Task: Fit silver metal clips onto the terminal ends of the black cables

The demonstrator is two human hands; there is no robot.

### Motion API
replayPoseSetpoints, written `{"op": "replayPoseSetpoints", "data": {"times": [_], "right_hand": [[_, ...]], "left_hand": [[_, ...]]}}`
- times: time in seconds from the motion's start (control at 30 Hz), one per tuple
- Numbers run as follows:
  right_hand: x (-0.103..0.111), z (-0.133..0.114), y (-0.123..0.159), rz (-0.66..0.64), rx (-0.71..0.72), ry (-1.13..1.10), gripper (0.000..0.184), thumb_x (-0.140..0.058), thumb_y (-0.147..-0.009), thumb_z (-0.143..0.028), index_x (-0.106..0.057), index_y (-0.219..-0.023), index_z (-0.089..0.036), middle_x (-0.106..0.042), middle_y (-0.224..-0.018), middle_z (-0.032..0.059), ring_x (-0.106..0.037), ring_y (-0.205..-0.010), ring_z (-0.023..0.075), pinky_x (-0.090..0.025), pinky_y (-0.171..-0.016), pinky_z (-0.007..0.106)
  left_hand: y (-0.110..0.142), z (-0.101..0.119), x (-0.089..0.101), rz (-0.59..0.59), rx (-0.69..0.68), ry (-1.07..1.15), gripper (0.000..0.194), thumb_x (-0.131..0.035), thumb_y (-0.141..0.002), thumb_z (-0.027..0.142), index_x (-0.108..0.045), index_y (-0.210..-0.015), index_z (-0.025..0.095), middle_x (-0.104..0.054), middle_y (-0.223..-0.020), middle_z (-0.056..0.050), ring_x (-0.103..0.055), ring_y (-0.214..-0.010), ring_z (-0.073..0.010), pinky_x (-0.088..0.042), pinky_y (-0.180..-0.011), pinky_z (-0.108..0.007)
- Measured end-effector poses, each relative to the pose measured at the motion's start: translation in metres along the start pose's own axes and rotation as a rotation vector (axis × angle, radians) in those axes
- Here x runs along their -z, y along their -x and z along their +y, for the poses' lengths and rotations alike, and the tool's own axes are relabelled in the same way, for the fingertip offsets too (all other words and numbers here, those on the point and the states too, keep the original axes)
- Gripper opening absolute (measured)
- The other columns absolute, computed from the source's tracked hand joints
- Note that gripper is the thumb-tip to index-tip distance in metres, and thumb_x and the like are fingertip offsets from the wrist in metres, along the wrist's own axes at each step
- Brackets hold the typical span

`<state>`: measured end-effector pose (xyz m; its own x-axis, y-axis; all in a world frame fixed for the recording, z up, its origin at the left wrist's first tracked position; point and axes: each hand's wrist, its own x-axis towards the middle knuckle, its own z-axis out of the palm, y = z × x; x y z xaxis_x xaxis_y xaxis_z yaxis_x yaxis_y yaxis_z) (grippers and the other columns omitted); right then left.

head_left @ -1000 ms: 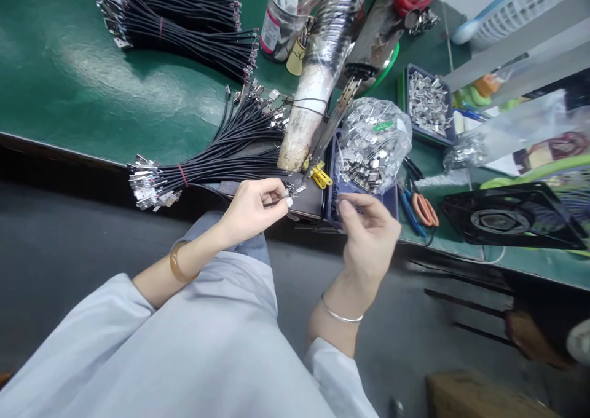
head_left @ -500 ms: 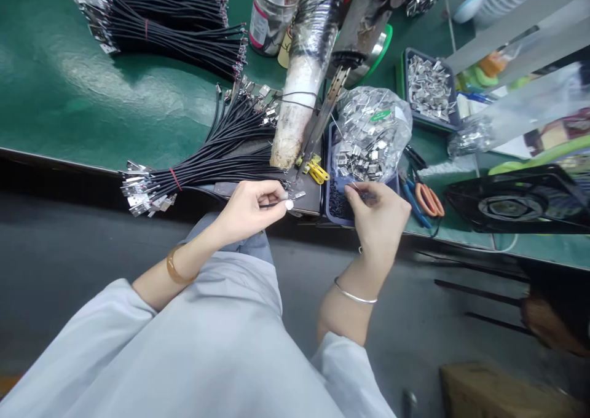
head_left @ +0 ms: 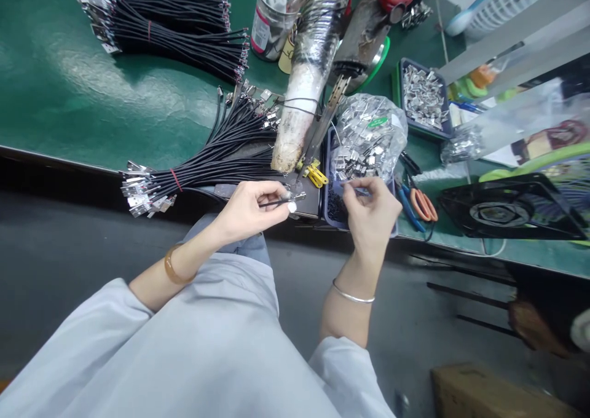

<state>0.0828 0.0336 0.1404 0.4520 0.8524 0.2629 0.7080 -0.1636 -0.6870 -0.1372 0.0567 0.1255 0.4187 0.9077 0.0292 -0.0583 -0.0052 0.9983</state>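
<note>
My left hand [head_left: 249, 208] pinches a short black cable [head_left: 271, 203] between thumb and fingers. A small metal terminal [head_left: 299, 197] sticks out past the thumb at the cable's end. Over the front of a blue tray [head_left: 327, 160], my right hand [head_left: 372, 212] is closed at the fingertips; what they hold, if anything, is too small to tell. The tray bears a clear bag of metal terminals [head_left: 369, 123] and small black pieces [head_left: 335, 206]. Left of it lies a yellow clip [head_left: 316, 176] below a soldering iron [head_left: 325, 117]. A tied bundle of black cables [head_left: 207, 166] lies beside my left hand.
More cable bundles [head_left: 175, 37] lie at the back left. A wrapped duct [head_left: 299, 92] hangs over the bench near a plastic cup [head_left: 271, 27]. To the right are a tray of metal parts [head_left: 424, 95], orange-handled pliers [head_left: 423, 205] and a black fan [head_left: 507, 209].
My right hand has shifted slightly left, its fingertips still together. More of the cable shows in my left hand, which stays in nearly the same place. The view has turned a little.
</note>
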Motion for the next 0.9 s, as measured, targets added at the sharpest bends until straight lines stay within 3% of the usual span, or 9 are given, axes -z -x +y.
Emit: {"op": "replayPoseSetpoints", "data": {"times": [0.1, 0.2, 0.27, 0.37, 0.6, 0.9], "right_hand": [[-0.005, -0.011, 0.024, 0.058, 0.035, -0.313, 0.014, -0.07, -0.074, -0.034, -0.062, -0.074, -0.022, -0.065, -0.071, -0.0003, -0.054, -0.056, 0.0117, -0.039, -0.052, 0.025], [-0.013, -0.025, 0.046, -0.092, 0.036, -0.44, 0.011, -0.073, -0.074, -0.03, -0.067, -0.076, -0.021, -0.069, -0.076, 0.0, -0.048, -0.052, 0.0082, -0.035, -0.047, 0.023], [-0.02, -0.034, 0.056, -0.16, -0.003, -0.445, 0.011, -0.071, -0.077, -0.03, -0.07, -0.08, -0.02, -0.071, -0.079, 0.0, -0.037, -0.045, 0.0048, -0.028, -0.042, 0.022], [-0.027, -0.042, 0.063, -0.164, -0.046, -0.432, 0.013, -0.069, -0.079, -0.029, -0.071, -0.086, -0.018, -0.067, -0.074, -0.002, -0.03, -0.042, 0.0024, -0.021, -0.041, 0.021], [-0.028, -0.044, 0.063, -0.159, -0.035, -0.407, 0.01, -0.069, -0.08, -0.028, -0.07, -0.083, -0.018, -0.046, -0.053, -0.0096, -0.026, -0.041, 0.0028, -0.018, -0.042, 0.021], [-0.024, -0.045, 0.065, -0.198, 0.073, -0.319, 0.005, -0.068, -0.081, -0.022, -0.071, -0.084, -0.019, -0.05, -0.054, -0.0097, -0.026, -0.042, 0.0036, -0.022, -0.043, 0.021]], "left_hand": [[0.001, -0.003, -0.002, 0.057, -0.027, -0.062, 0.01, -0.063, -0.07, 0.022, -0.061, -0.063, 0.015, -0.049, -0.056, 0.004, -0.039, -0.052, -0.0064, -0.031, -0.051, -0.02], [0.002, -0.005, -0.004, 0.083, -0.037, -0.098, 0.013, -0.061, -0.072, 0.022, -0.057, -0.061, 0.016, -0.047, -0.055, 0.004, -0.038, -0.052, -0.0066, -0.03, -0.051, -0.021], [0.003, -0.006, -0.004, 0.081, -0.043, -0.102, 0.014, -0.061, -0.073, 0.023, -0.056, -0.062, 0.016, -0.047, -0.056, 0.004, -0.039, -0.053, -0.0067, -0.03, -0.051, -0.02], [0.003, -0.006, -0.005, 0.07, -0.057, -0.097, 0.015, -0.061, -0.074, 0.022, -0.054, -0.062, 0.016, -0.046, -0.057, 0.005, -0.038, -0.053, -0.0065, -0.03, -0.052, -0.02], [0.002, -0.006, -0.004, 0.053, -0.087, -0.114, 0.016, -0.059, -0.074, 0.021, -0.051, -0.061, 0.016, -0.042, -0.057, 0.006, -0.034, -0.054, -0.0058, -0.029, -0.052, -0.02], [0.004, -0.007, -0.001, 0.014, -0.113, -0.165, 0.015, -0.059, -0.076, 0.016, -0.054, -0.062, 0.015, -0.044, -0.058, 0.005, -0.038, -0.056, -0.0068, -0.029, -0.053, -0.02]]}}
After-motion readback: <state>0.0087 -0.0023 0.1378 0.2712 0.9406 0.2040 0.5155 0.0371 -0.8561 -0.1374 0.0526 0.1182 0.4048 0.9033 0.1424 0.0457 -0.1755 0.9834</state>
